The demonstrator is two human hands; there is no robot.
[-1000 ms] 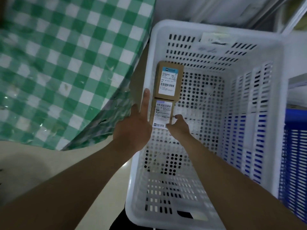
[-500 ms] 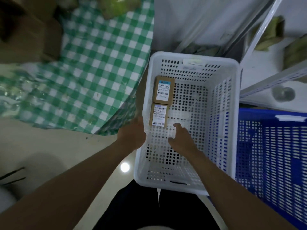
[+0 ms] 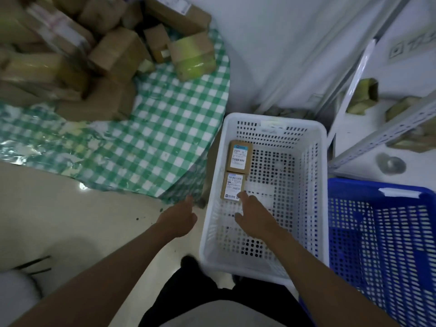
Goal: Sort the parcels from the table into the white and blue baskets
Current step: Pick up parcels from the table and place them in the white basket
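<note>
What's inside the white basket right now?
The white basket holds two small labelled parcels end to end along its left wall: far parcel, near parcel. The right hand reaches in, covering the near parcel's corner and some floor.

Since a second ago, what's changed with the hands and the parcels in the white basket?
Both hands let go of the near parcel. The left hand pulled back outside the white basket; the right hand drew back above its floor. Both parcels, including the far parcel, stayed put.
</note>
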